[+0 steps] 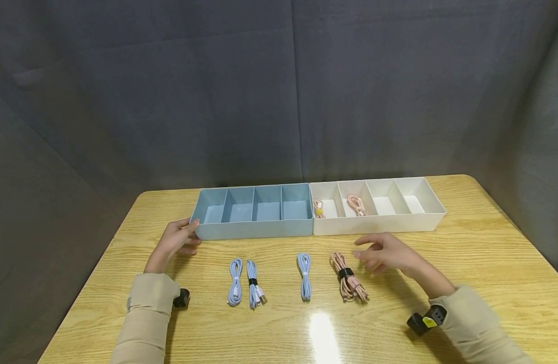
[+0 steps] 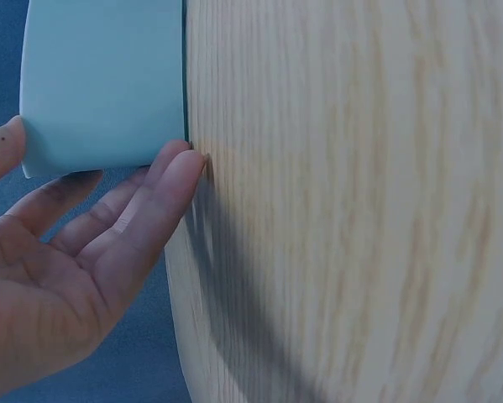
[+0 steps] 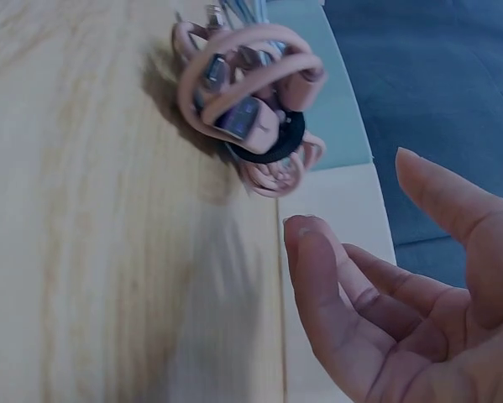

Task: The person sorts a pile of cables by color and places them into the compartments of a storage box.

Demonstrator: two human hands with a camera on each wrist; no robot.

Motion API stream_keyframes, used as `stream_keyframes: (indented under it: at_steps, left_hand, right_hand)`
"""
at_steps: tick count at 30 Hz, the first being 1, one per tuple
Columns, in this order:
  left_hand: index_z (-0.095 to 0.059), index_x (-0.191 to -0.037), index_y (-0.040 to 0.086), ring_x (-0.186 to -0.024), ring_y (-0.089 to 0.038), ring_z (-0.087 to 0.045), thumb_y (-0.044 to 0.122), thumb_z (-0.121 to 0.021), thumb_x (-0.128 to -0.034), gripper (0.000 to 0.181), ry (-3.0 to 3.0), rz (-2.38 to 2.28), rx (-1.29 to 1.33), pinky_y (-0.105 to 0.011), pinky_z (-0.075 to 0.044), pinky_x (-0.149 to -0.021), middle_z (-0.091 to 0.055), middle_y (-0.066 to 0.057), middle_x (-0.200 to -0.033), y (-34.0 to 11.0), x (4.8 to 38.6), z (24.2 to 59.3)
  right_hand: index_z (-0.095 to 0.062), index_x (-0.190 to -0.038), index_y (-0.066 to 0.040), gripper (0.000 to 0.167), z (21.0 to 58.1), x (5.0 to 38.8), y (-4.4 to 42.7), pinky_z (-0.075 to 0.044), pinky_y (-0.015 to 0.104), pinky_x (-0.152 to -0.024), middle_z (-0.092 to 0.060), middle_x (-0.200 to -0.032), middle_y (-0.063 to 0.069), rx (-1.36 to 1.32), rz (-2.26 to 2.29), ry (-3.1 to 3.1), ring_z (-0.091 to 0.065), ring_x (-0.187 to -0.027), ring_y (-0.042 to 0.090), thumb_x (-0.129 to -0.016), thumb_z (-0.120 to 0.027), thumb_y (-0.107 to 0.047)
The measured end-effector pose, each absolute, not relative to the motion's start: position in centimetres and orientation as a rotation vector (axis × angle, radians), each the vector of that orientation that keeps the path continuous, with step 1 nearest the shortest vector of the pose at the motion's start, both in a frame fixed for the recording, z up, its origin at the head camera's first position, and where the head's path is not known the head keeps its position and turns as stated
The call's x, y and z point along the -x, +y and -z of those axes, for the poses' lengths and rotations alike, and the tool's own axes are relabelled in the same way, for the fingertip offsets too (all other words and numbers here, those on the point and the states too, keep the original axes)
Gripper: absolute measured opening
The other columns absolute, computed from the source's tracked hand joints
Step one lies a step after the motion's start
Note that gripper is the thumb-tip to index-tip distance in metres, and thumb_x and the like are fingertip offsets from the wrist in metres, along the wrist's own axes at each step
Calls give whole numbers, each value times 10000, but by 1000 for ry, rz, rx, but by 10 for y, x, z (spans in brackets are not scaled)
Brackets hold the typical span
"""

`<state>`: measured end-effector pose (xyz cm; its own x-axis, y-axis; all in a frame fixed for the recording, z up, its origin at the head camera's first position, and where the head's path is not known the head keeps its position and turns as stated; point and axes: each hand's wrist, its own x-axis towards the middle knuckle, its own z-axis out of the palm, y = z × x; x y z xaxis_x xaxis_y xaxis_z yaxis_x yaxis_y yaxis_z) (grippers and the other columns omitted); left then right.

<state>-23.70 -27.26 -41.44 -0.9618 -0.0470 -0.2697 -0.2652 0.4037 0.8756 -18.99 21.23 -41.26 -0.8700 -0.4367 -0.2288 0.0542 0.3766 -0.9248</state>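
Note:
My left hand touches the left end of a blue divided box. In the left wrist view its thumb lies at one corner and its loosely bent fingers rest along the end wall. My right hand hovers over the table with parted fingers, holding nothing. Just left of it lies a pink cable bundle bound with a black strap; the right wrist view shows this pink bundle apart from the fingertips. Three coiled blue cables lie nearby: one, a black-strapped one and another.
A white divided box stands end to end with the blue one. Its two left compartments hold a pink cable with a yellow tie and another coiled pink cable. A dark curtain hangs behind the wooden table.

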Motion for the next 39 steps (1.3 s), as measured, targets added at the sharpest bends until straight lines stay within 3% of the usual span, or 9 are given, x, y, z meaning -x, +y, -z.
stream_keyframes:
  at_steps: [21, 29, 39]
  left_hand:
    - [-244, -1409, -50, -829, -196, -626, 328, -422, -972, 605, 2460, -1587, 293, -354, -560, -659, -486, -327, -1193, -273, 239, 416]
    - [-238, -1409, -54, -804, -176, -624, 336, -426, -969, 618, 2439, -1607, 308, -353, -561, -649, -467, -337, -1217, -272, 238, 415]
    - [-239, -1412, -48, -798, -172, -620, 340, -425, -969, 617, 2447, -1601, 317, -346, -561, -640, -470, -332, -1213, -273, 239, 416]
  right_hand:
    - [-401, -1260, 154, 616, 428, 181, 196, -550, 344, -573, -613, -713, 98, 307, 1474, 2145, -601, -605, 180, -837, -673, -202]
    - [-407, -1267, 149, 670, 432, 181, 191, -553, 364, -564, -614, -671, 84, 320, 1444, 2179, -606, -585, 177, -807, -707, -235]
    - [-443, -1246, 132, 578, 429, 177, 185, -550, 386, -550, -575, -665, 80, 294, 1442, 2211, -579, -572, 184, -790, -702, -113]
